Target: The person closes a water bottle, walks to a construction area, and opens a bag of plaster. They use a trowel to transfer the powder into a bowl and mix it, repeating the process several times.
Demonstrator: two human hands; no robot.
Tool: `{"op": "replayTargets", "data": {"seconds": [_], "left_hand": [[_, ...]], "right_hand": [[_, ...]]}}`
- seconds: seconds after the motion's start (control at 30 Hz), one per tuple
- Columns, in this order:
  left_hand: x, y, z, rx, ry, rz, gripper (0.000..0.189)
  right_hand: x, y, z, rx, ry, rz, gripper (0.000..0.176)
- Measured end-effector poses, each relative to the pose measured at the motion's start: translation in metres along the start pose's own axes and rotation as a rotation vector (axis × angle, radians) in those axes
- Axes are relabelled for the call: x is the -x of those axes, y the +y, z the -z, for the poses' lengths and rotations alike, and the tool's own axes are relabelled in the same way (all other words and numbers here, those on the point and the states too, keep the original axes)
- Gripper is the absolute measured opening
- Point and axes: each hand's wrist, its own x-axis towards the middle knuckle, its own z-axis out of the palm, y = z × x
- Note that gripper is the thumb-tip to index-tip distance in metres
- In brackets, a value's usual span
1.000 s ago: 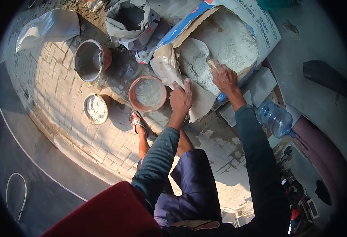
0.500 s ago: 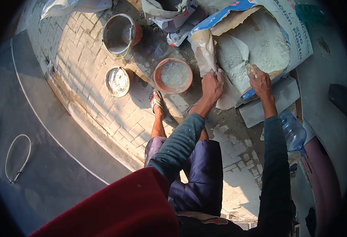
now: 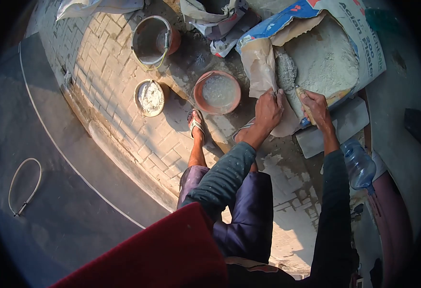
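An open paper sack (image 3: 374, 53) of pale grey powder (image 3: 330, 57) lies at the upper right. My left hand (image 3: 269, 111) is closed on the torn paper flap at the sack's near left edge. Just right of it, my right hand (image 3: 317, 108) grips the wooden handle of a trowel (image 3: 302, 98). A heap of powder (image 3: 285, 69) sits at the trowel's far end, and its blade is mostly hidden there. Left of my left hand stands a reddish round tub (image 3: 197, 91) with cloudy water inside.
A bucket (image 3: 174, 41) and a smaller pail with white residue (image 3: 138, 98) stand on the paving. Another sack (image 3: 210, 21) is at the top. A grey block (image 3: 347, 127) lies below the powder sack, near a clear plastic bottle (image 3: 360, 168). My sandalled feet are below the tub.
The trowel has moved left through the sack, and powder is now heaped at its far end. My right hand has turned on the handle. The whole view has shifted slightly.
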Motion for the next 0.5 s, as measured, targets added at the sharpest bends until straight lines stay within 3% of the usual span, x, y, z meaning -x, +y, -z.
{"op": "replayTargets", "data": {"seconds": [0.07, 0.17, 0.33, 0.4, 0.5], "left_hand": [[-0.004, -0.012, 0.008, 0.014, -0.043, 0.141, 0.036], [-0.007, -0.034, 0.008, -0.083, -0.026, 0.113, 0.047], [0.002, -0.034, 0.01, 0.059, -0.07, 0.172, 0.06], [0.011, -0.036, 0.011, 0.08, -0.189, 0.274, 0.067], [0.034, -0.045, 0.005, 0.195, -0.186, 0.214, 0.072]], "right_hand": [[-0.001, 0.009, 0.001, -0.023, 0.008, 0.02, 0.029], [0.011, 0.007, 0.012, -0.029, 0.066, 0.029, 0.031], [0.036, -0.005, 0.036, -0.029, 0.179, 0.056, 0.034], [0.05, -0.015, 0.042, -0.003, 0.213, 0.05, 0.033], [0.068, -0.021, 0.048, 0.034, 0.221, 0.064, 0.032]]}}
